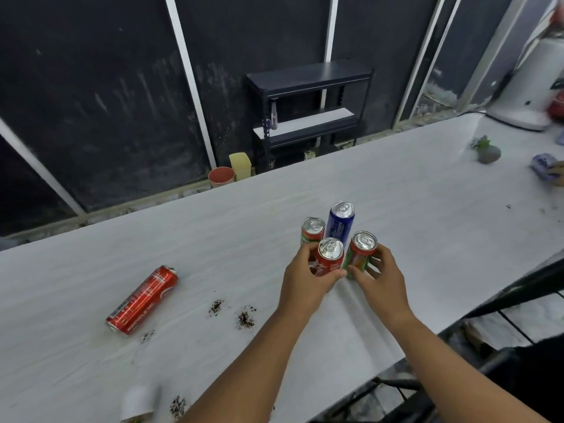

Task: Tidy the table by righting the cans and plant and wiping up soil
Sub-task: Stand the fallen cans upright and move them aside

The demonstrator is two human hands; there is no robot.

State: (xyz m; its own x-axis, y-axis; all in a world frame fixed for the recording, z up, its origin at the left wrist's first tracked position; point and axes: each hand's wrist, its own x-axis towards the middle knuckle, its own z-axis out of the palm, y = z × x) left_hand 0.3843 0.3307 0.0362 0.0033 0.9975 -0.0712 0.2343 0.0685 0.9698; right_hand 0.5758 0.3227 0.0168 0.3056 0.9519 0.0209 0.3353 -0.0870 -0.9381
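Several cans stand upright in a cluster mid-table. My left hand (300,277) grips the short red can (328,261) at the front. My right hand (378,277) holds the orange-green can (361,251) beside it. Behind them stand a tall blue can (339,224) and a red-green can (311,230). A tall red can (142,300) lies on its side to the left. Clumps of dark soil (245,319) are scattered on the white table (213,239). A white pot (139,403) lies tipped over at the bottom edge, with soil by it.
A small plant in a grey pot (488,152) stands at the far right, near another person's hand holding a blue-white cloth (544,166). Beyond the table's far edge are a black shelf unit (311,114), a red pot (221,177) and a yellow container (240,165).
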